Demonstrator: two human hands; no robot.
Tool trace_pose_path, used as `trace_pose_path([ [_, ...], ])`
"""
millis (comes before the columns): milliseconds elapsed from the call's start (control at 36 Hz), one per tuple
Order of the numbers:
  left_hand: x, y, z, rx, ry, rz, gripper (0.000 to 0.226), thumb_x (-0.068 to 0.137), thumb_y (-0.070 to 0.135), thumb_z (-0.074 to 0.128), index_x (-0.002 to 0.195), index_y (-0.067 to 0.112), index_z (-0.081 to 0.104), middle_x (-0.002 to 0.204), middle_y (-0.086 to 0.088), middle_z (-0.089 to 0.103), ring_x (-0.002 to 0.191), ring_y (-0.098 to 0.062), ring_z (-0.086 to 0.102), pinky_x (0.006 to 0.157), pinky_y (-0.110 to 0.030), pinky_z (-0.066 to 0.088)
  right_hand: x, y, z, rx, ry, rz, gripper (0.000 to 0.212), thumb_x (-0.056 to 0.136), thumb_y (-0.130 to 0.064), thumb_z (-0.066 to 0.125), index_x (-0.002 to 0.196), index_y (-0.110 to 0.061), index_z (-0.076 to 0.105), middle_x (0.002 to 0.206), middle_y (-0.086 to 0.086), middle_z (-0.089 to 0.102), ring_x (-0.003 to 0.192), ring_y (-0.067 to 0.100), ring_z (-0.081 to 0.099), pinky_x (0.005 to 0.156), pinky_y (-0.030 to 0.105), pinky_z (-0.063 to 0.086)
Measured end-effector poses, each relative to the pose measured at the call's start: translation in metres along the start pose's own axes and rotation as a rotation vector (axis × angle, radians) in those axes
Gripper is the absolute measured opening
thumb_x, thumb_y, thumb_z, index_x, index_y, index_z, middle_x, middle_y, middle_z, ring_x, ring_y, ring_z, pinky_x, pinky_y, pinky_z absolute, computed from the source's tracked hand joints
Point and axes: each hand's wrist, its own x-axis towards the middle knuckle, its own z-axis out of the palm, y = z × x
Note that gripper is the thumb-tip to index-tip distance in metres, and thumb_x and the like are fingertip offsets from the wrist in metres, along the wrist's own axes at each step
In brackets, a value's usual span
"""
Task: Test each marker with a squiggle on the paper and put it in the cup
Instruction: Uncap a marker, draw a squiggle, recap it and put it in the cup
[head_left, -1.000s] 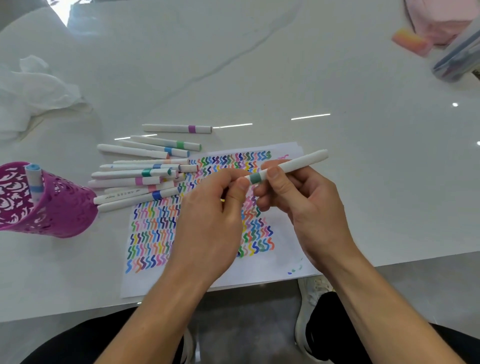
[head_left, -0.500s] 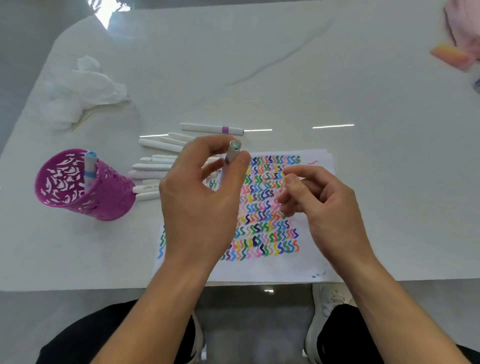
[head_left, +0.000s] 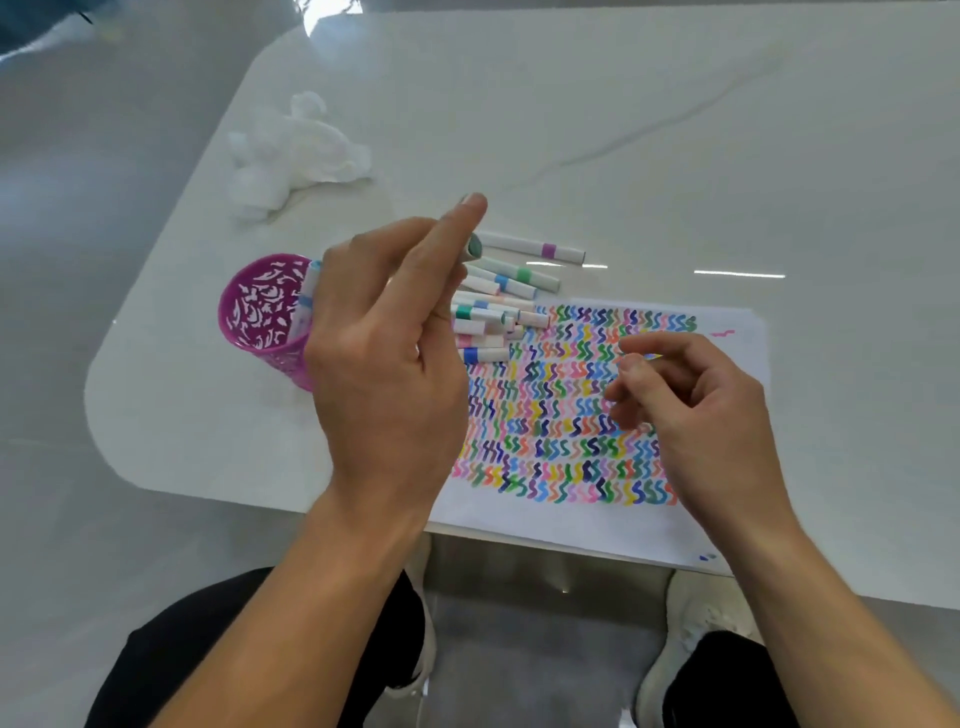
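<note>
Paper (head_left: 571, 525) full of squiggles lies centre right, with the right hand (head_left: 701, 415) above it, fingers loosely curled and empty. The left hand (head_left: 384, 358), mid-frame, hides part of the pink cup (head_left: 249, 312) and most of the marker (head_left: 474, 247) it pinches; only a green end shows.

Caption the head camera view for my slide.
Left hand holds a marker near the pink cup; right hand over squiggled paper.

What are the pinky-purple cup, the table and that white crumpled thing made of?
The magenta cup looks like moulded plastic: one even colour, thin walls cut through with lacy holes. The table seems polished stone or a marble-look slab: white with faint grey veins, glossy enough to mirror lights. The white crumpled wad is probably tissue paper: soft, matte, wrinkled.
</note>
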Motion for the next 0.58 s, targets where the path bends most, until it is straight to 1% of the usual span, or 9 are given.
trace_pose_path([
  [28,0.000,-0.002,-0.002,0.006,0.006,-0.002,0.033,0.098,-0.005,0.060,0.127,0.009,0.068,0.107,0.002,0.064,0.097,-0.023,0.063,0.087,-0.034,0.051,0.000,0.000,0.002,0.003,0.000,-0.003,0.011,0.102,-0.013,0.064,0.103,-0.022,0.071,0.078,-0.003,0.077,0.065,0.010,0.072,0.062,0.016,0.055],
  [111,0.001,-0.007,-0.008,0.032,0.039,-0.033,0.033,0.098,-0.004,0.058,0.127,0.009,0.069,0.109,0.004,0.062,0.100,-0.019,0.063,0.093,-0.018,0.045,0.000,-0.002,0.006,-0.003,0.001,-0.014,0.012,0.101,-0.012,0.064,0.102,-0.022,0.071,0.077,-0.005,0.077,0.065,0.009,0.072,0.062,0.015,0.055],
  [139,0.001,-0.010,-0.011,0.039,0.050,-0.055,0.033,0.099,-0.003,0.058,0.127,0.010,0.069,0.110,0.005,0.062,0.101,-0.017,0.062,0.093,-0.016,0.043,0.000,-0.003,0.010,-0.014,-0.004,-0.018,0.012,0.101,-0.013,0.063,0.103,-0.022,0.071,0.078,-0.006,0.077,0.066,0.009,0.072,0.062,0.015,0.056],
  [222,0.001,-0.016,-0.015,0.039,0.053,-0.123,0.033,0.099,0.001,0.056,0.127,0.013,0.068,0.112,0.007,0.065,0.104,-0.013,0.062,0.093,-0.019,0.045,0.000,-0.003,0.012,-0.047,-0.011,-0.022,0.012,0.102,-0.014,0.063,0.100,-0.021,0.073,0.078,-0.007,0.076,0.068,0.011,0.072,0.065,0.016,0.057],
  [306,0.001,-0.022,-0.018,0.044,0.048,-0.209,0.032,0.100,0.005,0.054,0.127,0.015,0.067,0.114,0.015,0.062,0.106,-0.013,0.063,0.094,-0.025,0.049,0.000,-0.003,0.014,-0.062,-0.015,-0.023,0.013,0.102,-0.014,0.063,0.098,-0.021,0.074,0.080,-0.008,0.076,0.069,0.010,0.073,0.065,0.015,0.056],
  [417,0.001,-0.030,-0.022,0.088,0.009,-0.305,0.036,0.101,0.006,0.051,0.131,0.021,0.064,0.113,0.018,0.059,0.106,-0.011,0.061,0.090,-0.015,0.045,0.001,-0.005,0.018,-0.058,-0.023,-0.024,0.013,0.102,-0.014,0.063,0.097,-0.021,0.073,0.081,-0.007,0.077,0.068,0.009,0.073,0.064,0.015,0.057],
  [500,0.001,-0.036,-0.025,0.144,-0.034,-0.344,0.038,0.101,0.007,0.050,0.131,0.025,0.064,0.109,0.016,0.056,0.103,-0.011,0.058,0.086,-0.015,0.044,0.002,-0.006,0.023,-0.056,-0.029,-0.023,0.016,0.103,-0.014,0.063,0.096,-0.024,0.072,0.082,-0.008,0.077,0.070,0.010,0.073,0.065,0.017,0.057],
  [583,0.000,-0.040,-0.026,0.200,-0.098,-0.374,0.041,0.100,0.006,0.050,0.134,0.026,0.062,0.109,0.013,0.053,0.106,-0.010,0.053,0.086,-0.015,0.041,0.002,-0.006,0.026,-0.071,-0.032,-0.029,0.017,0.103,-0.015,0.062,0.096,-0.027,0.071,0.082,-0.011,0.077,0.072,0.009,0.073,0.065,0.015,0.057],
])
